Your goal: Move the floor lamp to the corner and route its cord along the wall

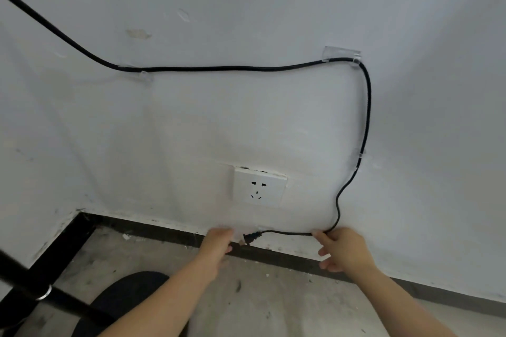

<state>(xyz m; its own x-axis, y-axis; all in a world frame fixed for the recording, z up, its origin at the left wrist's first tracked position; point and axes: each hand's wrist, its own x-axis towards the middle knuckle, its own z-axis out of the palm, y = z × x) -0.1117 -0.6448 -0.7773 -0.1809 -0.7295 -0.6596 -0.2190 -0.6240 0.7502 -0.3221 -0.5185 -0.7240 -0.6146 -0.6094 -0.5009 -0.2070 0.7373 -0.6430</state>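
My left hand (pixel 217 241) pinches the plug (pixel 250 238) below the socket (pixel 258 186); my right hand (pixel 343 250) grips the cord (pixel 287 233).

Soft, even daylight on the wall (pixel 246 117), faint shadows, no glare (wide-angle bending at edges); hands slightly blurred

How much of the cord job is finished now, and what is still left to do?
Done: the cord runs along the wall through clear clips and down the right side. In hand: the left hand holds the plug, and the right hand holds the cord near it. Left: the plug is not yet in the socket.
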